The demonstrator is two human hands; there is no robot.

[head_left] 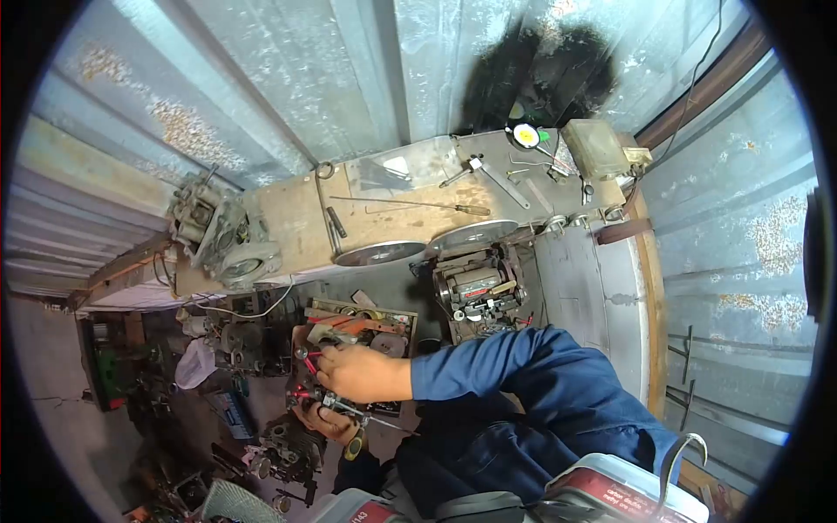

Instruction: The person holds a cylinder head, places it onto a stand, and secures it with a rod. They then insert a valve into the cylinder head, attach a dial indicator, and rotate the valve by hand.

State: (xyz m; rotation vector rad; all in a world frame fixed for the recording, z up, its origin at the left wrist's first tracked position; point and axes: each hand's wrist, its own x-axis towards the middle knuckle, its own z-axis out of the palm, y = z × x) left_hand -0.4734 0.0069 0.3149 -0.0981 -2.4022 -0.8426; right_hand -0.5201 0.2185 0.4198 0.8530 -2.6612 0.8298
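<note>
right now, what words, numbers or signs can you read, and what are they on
"143": red label at the bottom edge, cut off
"methyl": right-hand red label, with what looks like "carton" above; the rest is too blurred
Too small to read: round gauge and wristwatch

"143" and "methyl" on red labels [602, 490]

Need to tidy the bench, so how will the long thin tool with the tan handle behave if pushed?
The long thin tool should be stiff, since its shaft runs straight. It will probably feel light, being so slender. Its handle looks rounded, so a push could roll it a little on the bench.
</note>
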